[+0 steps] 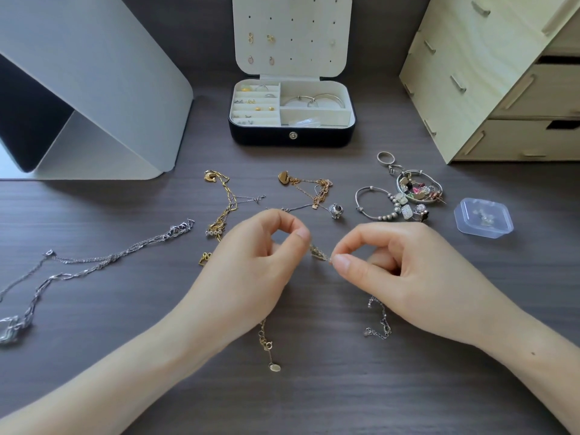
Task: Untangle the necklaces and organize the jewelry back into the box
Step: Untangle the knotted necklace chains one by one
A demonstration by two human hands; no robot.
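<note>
Both hands work over the middle of the desk (pixel 314 387), toward its near edge. The left hand (pixel 260 249) and right hand (pixel 401 262) each pinch chain between thumb and forefinger on either side of a small knot (pixel 318 253), the other fingers curled in. A gold chain tail (pixel 266 342) trails from under the left hand and a silver chain tail (pixel 380 321) from under the right. Pulling apart looks like the danger to me: tension would cinch the knot tighter or snap a fine link. The tails could also snag again. The open jewelry box (pixel 266 136) sits at the far edge, well apart.
</note>
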